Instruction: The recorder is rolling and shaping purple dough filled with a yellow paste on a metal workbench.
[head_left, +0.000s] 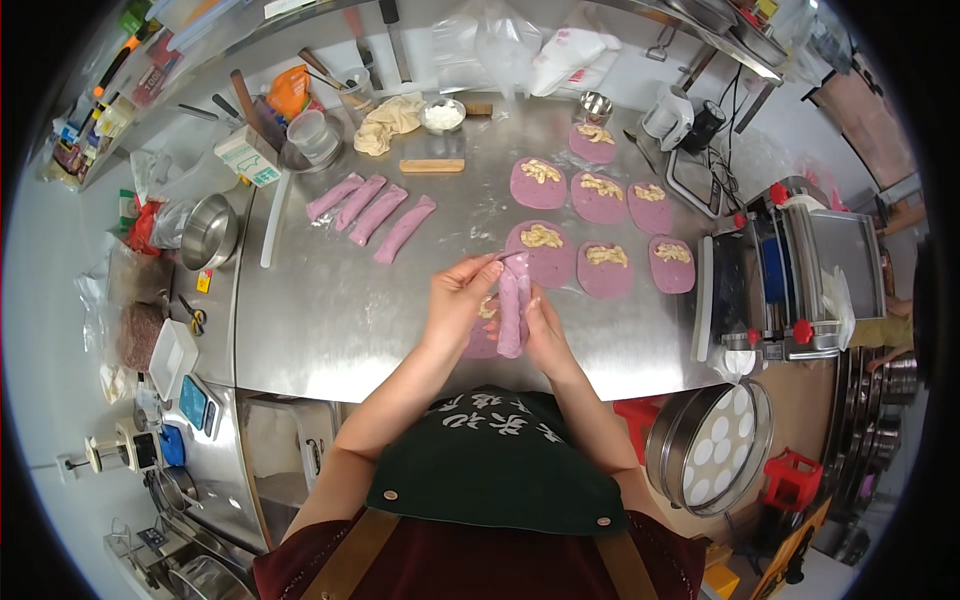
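Observation:
Between my two hands a purple dough roll (511,310) is held up above the steel table, its long side pointing toward me. My left hand (460,295) pinches the far end, where a flap of dough sticks out. The fingers of my right hand (543,330) are closed along its right side. Partly hidden below my hands lies a purple dough piece (482,340) with pale filling. Flat dough rounds topped with pale filling, such as this dough round (547,262), lie beyond and to the right. Several finished-looking dough rolls (380,212) lie side by side at the left.
A wooden stick (432,166), a bowl of white powder (443,116) and a crumpled cloth (388,124) lie at the back. A dough-rolling machine (790,270) stands at the right. Stacked steamers (710,445) are below it; a metal bowl (209,230) and scissors (193,316) are at the left.

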